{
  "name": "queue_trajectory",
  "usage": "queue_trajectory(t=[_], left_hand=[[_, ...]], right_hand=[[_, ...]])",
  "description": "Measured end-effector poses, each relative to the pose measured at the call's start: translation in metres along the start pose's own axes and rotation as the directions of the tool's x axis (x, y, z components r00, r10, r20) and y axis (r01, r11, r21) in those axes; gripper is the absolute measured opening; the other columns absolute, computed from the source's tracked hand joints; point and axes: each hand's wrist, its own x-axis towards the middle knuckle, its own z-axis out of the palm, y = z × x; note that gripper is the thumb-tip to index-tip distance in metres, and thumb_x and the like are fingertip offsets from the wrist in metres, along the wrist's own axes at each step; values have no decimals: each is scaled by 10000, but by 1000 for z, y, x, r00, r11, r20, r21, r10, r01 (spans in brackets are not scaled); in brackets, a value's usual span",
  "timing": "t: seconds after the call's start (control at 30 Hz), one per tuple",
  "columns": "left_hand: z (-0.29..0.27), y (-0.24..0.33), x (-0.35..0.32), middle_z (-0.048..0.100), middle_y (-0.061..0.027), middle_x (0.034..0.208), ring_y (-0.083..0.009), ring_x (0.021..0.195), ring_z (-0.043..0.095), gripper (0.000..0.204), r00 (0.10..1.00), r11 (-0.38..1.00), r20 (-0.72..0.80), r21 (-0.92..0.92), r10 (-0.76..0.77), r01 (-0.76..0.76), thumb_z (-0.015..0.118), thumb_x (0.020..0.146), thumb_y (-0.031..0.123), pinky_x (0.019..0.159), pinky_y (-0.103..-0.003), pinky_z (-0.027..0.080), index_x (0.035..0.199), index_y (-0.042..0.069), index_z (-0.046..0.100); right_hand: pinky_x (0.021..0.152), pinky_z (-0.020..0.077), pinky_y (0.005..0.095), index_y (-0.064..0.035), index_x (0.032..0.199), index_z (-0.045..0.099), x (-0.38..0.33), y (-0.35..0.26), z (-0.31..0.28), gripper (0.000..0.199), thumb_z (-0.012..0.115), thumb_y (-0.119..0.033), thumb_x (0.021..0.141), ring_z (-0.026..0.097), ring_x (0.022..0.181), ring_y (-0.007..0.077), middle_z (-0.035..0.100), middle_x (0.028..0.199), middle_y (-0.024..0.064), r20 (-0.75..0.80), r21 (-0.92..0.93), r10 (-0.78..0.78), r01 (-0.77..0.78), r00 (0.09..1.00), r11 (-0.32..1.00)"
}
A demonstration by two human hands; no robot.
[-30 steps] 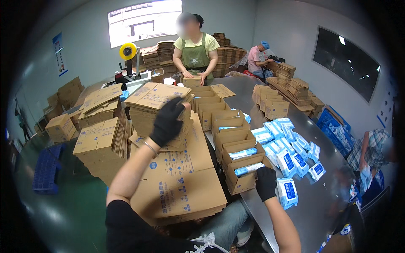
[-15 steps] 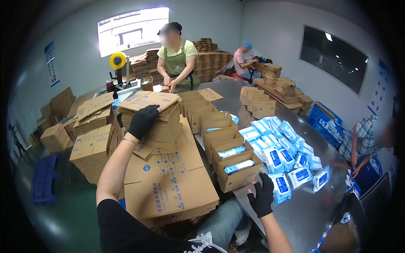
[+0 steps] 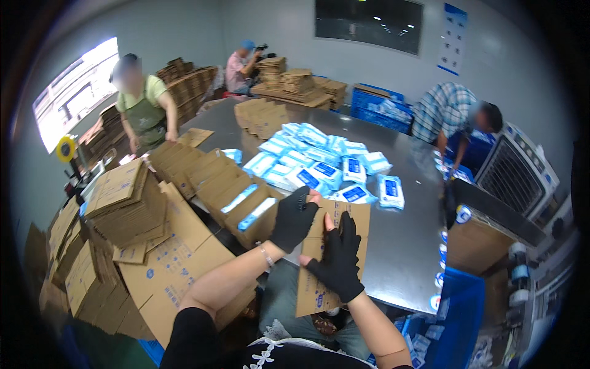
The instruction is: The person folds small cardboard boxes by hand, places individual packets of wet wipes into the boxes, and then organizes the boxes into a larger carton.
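A flattened cardboard carton (image 3: 354, 221) is held upright at the near edge of the metal table. My left hand (image 3: 294, 222), in a black fingerless glove, is closed at its upper left edge; the carton hides part of its grip. My right hand (image 3: 338, 257), gloved alike, lies against the carton's face with fingers stretched out. Beside my left hand stands a row of open cartons (image 3: 212, 178); the nearest ones contain blue-and-white wipes packs (image 3: 256, 213). Beyond my hands, a loose pile of similar wipes packs (image 3: 319, 161) covers part of the table.
Stacked flat cartons (image 3: 126, 200) rise at the left, above larger flat cardboard (image 3: 178, 261). More small cartons (image 3: 261, 118) stand on the metal table (image 3: 409, 246). A blue crate (image 3: 461, 301) is low at right. Co-workers are at the far left, back and right.
The view has swung right. My left hand has left the stack of flat cartons and now grips one flattened carton. My right hand has moved from beside the packs onto that carton.
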Motion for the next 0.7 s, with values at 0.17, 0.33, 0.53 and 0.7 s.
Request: queue_trajectory(t=[0.17,0.33,0.53,0.7], left_hand=[[120,-46,-25,615,-35,863,-125,761,569,316,657,698,591,-209,-468,685,582,917,373,696,-297,484,931,61,626],[149,-34,-62,585,28,866,-106,790,569,381,173,316,871,-22,-459,948,668,858,479,757,-277,483,1031,148,591],[137,-61,-54,620,-11,935,-87,769,621,303,260,365,876,-106,-405,925,672,899,270,699,-244,530,1049,23,579],[108,-38,-36,638,-96,801,-206,710,633,310,539,986,826,121,-165,117,693,832,274,640,-320,512,983,19,600]], right_hand=[[1018,367,371,-27,1465,301,-49,114,-9,795,705,-258,821,451,1239,259,449,1337,167,133,654,421,-399,897,643],[942,413,271,-7,1483,258,-70,145,-40,776,670,-92,830,487,1124,140,523,1168,48,255,868,545,-437,799,235],[924,426,257,4,1462,292,-66,138,-60,775,716,-163,834,542,1081,127,559,1187,63,448,800,472,-576,759,169],[673,473,232,-26,1262,537,-52,147,-96,494,678,-79,792,609,829,100,651,1076,75,368,700,552,-614,748,365]])
